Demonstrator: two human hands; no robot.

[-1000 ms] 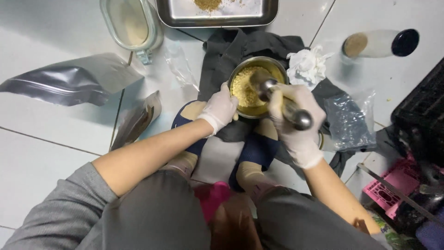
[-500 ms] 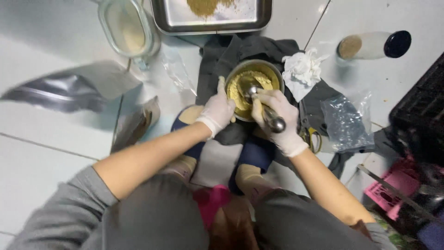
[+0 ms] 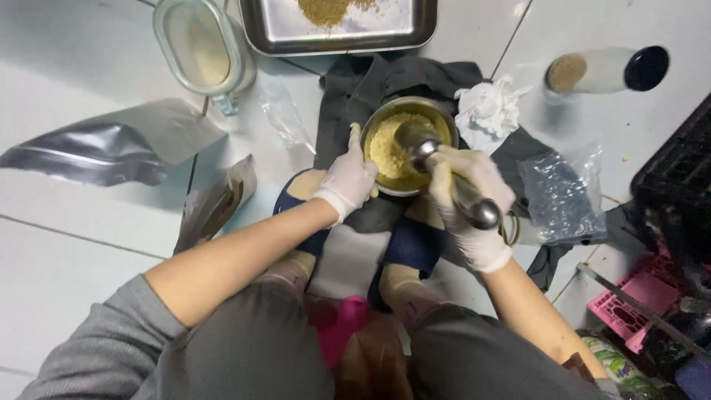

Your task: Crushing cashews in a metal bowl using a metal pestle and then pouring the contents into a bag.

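Right hand (image 3: 468, 200) grips metal pestle (image 3: 444, 172) in mortar (image 3: 406, 144); left hand (image 3: 352, 178) clasps rim.

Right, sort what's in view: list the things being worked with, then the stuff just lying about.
In use:
- left hand, steadying the metal bowl
- right hand, gripping the metal pestle
- yellow powder in the bowl
- dark cloth under the bowl

Lying about:
- metal tray
- glass jar
- silver pouch
- crumpled tissue
- toppled bottle
- plastic bag
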